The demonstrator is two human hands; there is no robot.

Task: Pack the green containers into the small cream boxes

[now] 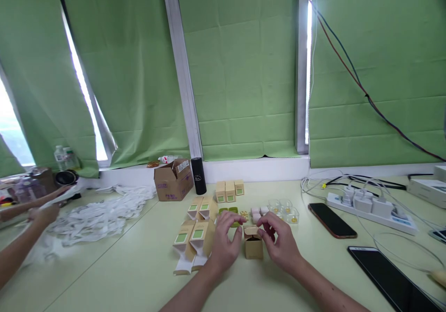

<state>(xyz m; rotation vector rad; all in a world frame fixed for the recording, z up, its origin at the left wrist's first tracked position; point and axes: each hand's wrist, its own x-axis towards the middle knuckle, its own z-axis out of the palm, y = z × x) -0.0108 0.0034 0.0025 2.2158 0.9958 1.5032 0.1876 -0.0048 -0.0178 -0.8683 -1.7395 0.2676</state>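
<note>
Green blinds (240, 70) (bright gaps (85, 93) between)

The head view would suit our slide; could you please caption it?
Left hand and right hand flank a small open box, with green-labelled cartons nearby on a pale table.

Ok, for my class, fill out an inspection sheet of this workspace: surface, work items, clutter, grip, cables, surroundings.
Surface: pale green tabletop, seam at left.
Work items: small brown cardboard box, flap raised; green-labelled tan cardboard boxes at left.
Clutter: black-screened smartphone, brown cardboard carton, black cylindrical bottle.
Grip: left hand open beside the small box; right hand at its flap, pinch unclear.
Cables: looped white cords near white power strip.
Surroundings: green fabric curtains; co-worker's hand and white strips, far left.
</note>
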